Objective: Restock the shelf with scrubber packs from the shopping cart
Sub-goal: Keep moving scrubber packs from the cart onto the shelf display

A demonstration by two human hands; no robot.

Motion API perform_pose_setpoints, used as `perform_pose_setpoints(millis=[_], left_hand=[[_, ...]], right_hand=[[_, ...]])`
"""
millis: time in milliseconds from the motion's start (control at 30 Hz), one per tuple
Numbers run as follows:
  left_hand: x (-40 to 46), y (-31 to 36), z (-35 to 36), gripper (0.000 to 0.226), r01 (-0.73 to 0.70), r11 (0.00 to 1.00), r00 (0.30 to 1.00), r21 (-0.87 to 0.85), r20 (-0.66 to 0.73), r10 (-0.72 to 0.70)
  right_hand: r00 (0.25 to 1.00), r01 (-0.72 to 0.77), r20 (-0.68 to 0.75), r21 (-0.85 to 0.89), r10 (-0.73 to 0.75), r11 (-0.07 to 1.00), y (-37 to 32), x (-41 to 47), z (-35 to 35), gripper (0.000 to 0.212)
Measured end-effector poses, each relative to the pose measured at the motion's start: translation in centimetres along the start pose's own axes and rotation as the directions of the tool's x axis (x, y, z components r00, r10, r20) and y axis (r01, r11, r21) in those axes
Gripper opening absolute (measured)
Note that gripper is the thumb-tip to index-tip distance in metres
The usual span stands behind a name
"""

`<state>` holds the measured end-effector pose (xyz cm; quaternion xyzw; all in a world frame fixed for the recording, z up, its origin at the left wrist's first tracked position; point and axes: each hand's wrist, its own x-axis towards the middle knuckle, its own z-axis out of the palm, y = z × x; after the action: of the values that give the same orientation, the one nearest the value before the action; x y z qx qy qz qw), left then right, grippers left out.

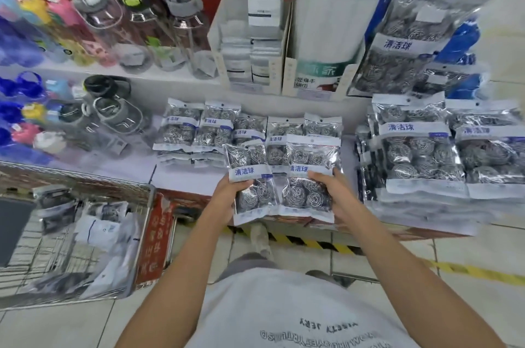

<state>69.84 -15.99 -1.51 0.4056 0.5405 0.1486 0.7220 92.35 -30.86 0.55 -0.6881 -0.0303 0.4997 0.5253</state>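
Two scrubber packs in hand, side by side just above the shelf's front edge: left hand (231, 191) clamped on the left pack (250, 183), thumb over its label band; right hand (331, 191) clamped on the right pack (309, 174), fingers wrapped round its right side. Packs touching or slightly overlapped at the inner edges, can't tell which. Step in hand, by the look of it: carry done, placing onto the lower shelf (181, 174). Rows of small packs (247, 131) already laid flat at 12 o'clock from the hands; stacks of bigger packs (420, 154) at 3 o'clock; bare white shelf patch at 10 o'clock. Shopping cart (74, 234) at 8 o'clock, more packs inside, blurred, count unclear. Next move likely needs: pick a slot, either on top of the front row or the bare patch, lay both flat with labels up, align with row, release, then back to cart. Risk: slick film, stacked packs sliding off the front edge.
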Motion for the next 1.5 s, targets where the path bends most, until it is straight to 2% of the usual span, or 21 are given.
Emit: perform_pose_setpoints(millis=[133,233,333,467,533,733,867,1000,1100,1233,1267,1367,1500], left_hand=[[4.2,2.7,-0.2,0.038,-0.014,0.996,1.000,0.090,0.021,0.012],[7.5,4.7,-0.4,0.030,0.018,0.988,1.000,0.156,-0.025,-0.015],[10.4,6.7,-0.4,0.026,0.039,0.987,0.999,0.157,-0.034,-0.034],[13.5,9.1,-0.1,0.057,0.012,0.979,0.999,0.204,-0.051,-0.002],[15.2,10.0,-0.1,0.050,0.010,0.967,0.998,0.253,-0.065,0.006],[18.7,11.1,0.4,0.039,0.045,0.943,0.997,0.331,-0.069,-0.023],[20.5,11.1,0.5,0.046,0.045,0.881,0.994,0.472,-0.112,0.009],[21.2,10.3,0.8,0.036,0.005,0.795,0.984,0.607,-0.145,0.104],[20.9,10.0,1.3,0.035,-0.009,0.749,0.974,0.663,-0.163,0.156],[20.3,10.3,1.6,0.067,-0.050,0.719,0.969,0.694,-0.139,0.203],[20.2,10.3,1.5,0.069,-0.050,0.705,0.968,0.707,-0.138,0.208],[19.5,10.5,1.3,0.060,-0.060,0.645,0.962,0.762,-0.128,0.240],[17.6,10.7,0.6,0.047,-0.082,0.582,0.939,0.809,-0.134,0.318]], right_hand=[[0.999,-0.014,-0.040,-0.019,0.014,1.000,-2.1,3.3,1.9,0.112],[0.997,-0.020,-0.070,-0.056,0.016,0.998,-3.6,5.7,3.7,0.118],[0.994,-0.053,-0.106,-0.109,0.041,0.993,-4.6,8.8,5.3,0.123],[0.985,-0.104,-0.151,-0.120,0.086,0.987,-5.8,12.0,7.6,0.110],[0.980,-0.132,-0.170,-0.141,0.107,0.981,-6.2,13.6,8.3,0.103],[0.973,-0.175,-0.178,-0.152,0.147,0.973,-7.2,17.4,9.7,0.102],[0.967,-0.206,-0.186,-0.183,0.172,0.961,-7.7,19.0,10.2,0.099],[0.958,-0.223,-0.237,-0.254,0.163,0.941,-7.7,20.0,10.7,0.097],[0.950,-0.243,-0.271,-0.341,0.153,0.908,-8.0,20.0,11.1,0.094],[0.963,-0.214,-0.248,-0.477,0.103,0.852,-8.4,19.7,11.4,0.091],[0.968,-0.204,-0.233,-0.513,0.093,0.834,-8.5,19.5,11.4,0.088],[0.978,-0.167,-0.202,-0.610,0.052,0.775,-8.7,18.8,11.3,0.080],[0.988,-0.037,-0.126,-0.743,-0.086,0.668,-9.0,17.3,10.6,0.060]])
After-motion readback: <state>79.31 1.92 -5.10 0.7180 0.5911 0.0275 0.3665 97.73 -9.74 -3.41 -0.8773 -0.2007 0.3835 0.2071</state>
